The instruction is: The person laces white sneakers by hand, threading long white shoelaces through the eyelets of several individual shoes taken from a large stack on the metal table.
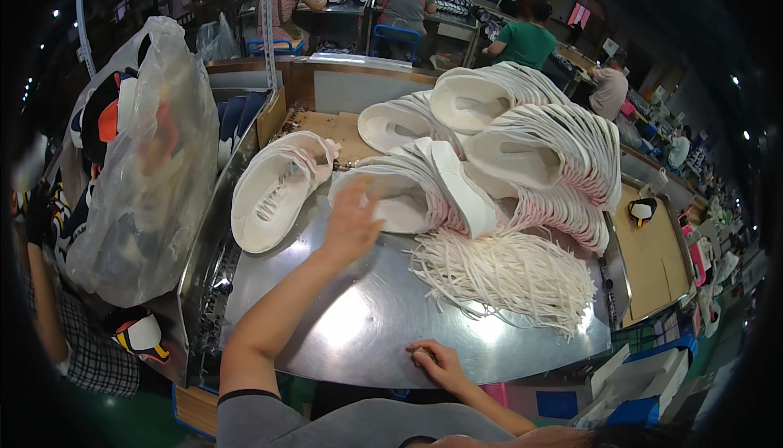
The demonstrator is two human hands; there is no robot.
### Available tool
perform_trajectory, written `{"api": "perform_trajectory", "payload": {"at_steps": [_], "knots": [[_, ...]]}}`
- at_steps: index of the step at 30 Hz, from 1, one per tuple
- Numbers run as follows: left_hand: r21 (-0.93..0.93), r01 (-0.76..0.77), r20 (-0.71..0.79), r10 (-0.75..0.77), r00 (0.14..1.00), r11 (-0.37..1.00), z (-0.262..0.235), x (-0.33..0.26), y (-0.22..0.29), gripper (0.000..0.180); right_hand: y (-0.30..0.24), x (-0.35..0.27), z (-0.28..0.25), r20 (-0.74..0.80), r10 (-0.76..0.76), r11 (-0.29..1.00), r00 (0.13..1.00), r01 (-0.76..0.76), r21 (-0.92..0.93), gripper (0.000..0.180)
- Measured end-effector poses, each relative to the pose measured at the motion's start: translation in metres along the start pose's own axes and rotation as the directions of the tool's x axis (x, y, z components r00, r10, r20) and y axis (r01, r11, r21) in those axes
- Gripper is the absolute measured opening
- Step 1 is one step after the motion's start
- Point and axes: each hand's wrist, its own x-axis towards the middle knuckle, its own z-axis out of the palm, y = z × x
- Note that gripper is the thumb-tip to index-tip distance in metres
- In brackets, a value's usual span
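Observation:
My left hand [352,221] reaches over the metal table [351,309], slightly blurred, fingers stretched and apart. It overlaps the near end of a white shoe upper [400,203] in a nested stack. Left of that hand, a single white shoe upper [273,211] with lacing across its opening lies apart from the stacks. By the table's front edge my right hand [438,364] rests with curled fingers; a small pale thing seems to be in its pinch, too small to name. Between the hands and the stacks spreads a heap of white laces [506,277].
More nested white uppers [563,146] pile up at the back right. A large clear plastic bag [155,179] of coloured shoe parts stands left. A cardboard-lined tray [656,252] holds one small dark piece at right. Several people work at benches behind; another person's arm [49,309] shows at far left.

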Motion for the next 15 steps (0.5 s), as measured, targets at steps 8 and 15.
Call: {"api": "perform_trajectory", "payload": {"at_steps": [8, 15], "knots": [[0.254, -0.549, 0.258, 0.491, 0.832, 0.796, 0.057, 0.146, 0.024, 0.069, 0.004, 0.007, 0.005, -0.014, -0.054, 0.995, 0.998, 0.053, -0.080, 0.021], [0.204, -0.346, 0.285, 0.282, 0.916, 0.916, 0.009, 0.110, 0.031, 0.074, 0.010, 0.005, 0.001, -0.015, -0.064, 0.998, 0.998, 0.064, -0.017, 0.020]]}}
